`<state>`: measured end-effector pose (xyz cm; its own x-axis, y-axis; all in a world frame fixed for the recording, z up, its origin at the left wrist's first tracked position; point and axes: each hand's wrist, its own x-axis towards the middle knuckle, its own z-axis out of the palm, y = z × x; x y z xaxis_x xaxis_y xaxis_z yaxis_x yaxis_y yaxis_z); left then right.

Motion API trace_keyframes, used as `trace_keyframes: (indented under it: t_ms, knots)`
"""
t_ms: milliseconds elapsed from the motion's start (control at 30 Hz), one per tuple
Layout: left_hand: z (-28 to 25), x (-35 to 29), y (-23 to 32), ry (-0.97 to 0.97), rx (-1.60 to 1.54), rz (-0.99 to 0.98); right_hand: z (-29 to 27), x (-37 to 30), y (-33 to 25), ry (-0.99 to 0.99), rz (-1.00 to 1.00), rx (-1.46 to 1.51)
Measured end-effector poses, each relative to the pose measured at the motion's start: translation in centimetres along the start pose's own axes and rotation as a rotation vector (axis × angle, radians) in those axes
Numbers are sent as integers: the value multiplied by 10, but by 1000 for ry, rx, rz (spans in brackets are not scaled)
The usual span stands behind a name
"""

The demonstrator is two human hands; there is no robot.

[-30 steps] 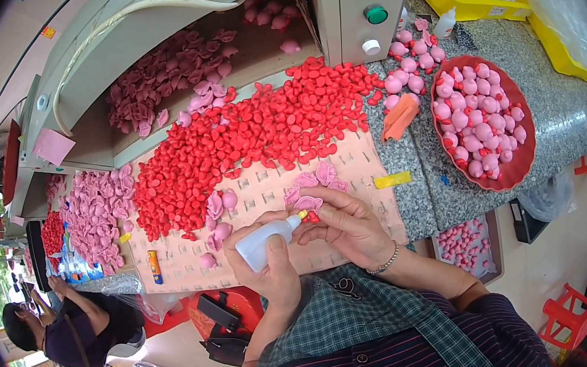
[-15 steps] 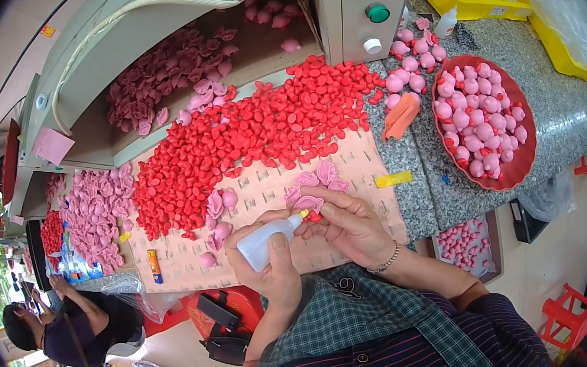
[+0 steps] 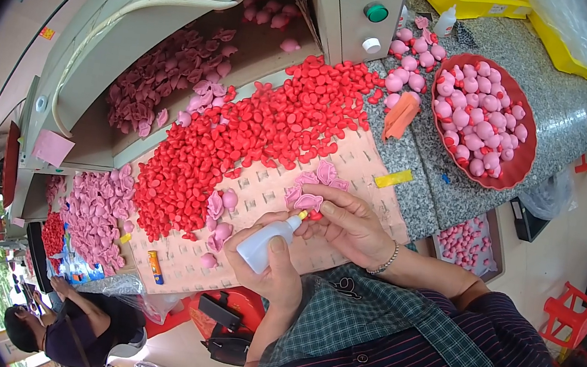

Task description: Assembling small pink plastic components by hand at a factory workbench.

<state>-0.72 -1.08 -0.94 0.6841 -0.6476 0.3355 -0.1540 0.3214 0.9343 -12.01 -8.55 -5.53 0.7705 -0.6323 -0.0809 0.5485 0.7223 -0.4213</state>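
A translucent white squeeze bottle point(image 3: 254, 249) with a yellow tip is gripped in my left hand point(image 3: 276, 277), its fingers wrapped round the body. The tip touches or nearly touches a small red piece point(image 3: 315, 215) pinched in my right hand point(image 3: 351, 225). Fingers partly cover that piece. Just beyond my right fingertips lie several pink ruffled pieces point(image 3: 325, 172) on the pinkish printed sheet point(image 3: 254, 197). Left of the bottle are a few pink rounded and ruffled pieces point(image 3: 223, 231). A big heap of small red pieces point(image 3: 241, 131) spreads across the sheet's far side.
A grey machine housing point(image 3: 204, 21) with an open cavity stands behind the heap. To the right, a red bowl point(image 3: 529, 160) holds pink balls with red parts. An orange cloth point(image 3: 400, 116) and yellow tape point(image 3: 393, 179) lie nearby. Another person point(image 3: 82, 326) works at lower left.
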Motion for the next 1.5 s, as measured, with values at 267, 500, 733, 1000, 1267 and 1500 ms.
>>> trace_keyframes:
  t_ms: [267, 500, 733, 1000, 1267, 1500]
  knots:
    - [0, -1, 0, -15, 14, 5, 0, 0, 0, 0, -8, -5]
    - [1, -2, 3, -43, 28, 40, 0, 0, 1, 19, -16, -20]
    - [-2, -3, 5, -83, 77, 68, 2, 1, 1, 30, -39, -20]
    - [-5, -4, 8, -93, 119, 72, 2, 1, 0, 35, -42, -39]
    - [-4, -6, 6, -92, 114, 77, 2, 0, -1, 27, -45, -44]
    - [-5, -7, 6, -85, 117, 103, 2, -1, 0, 30, -37, -55]
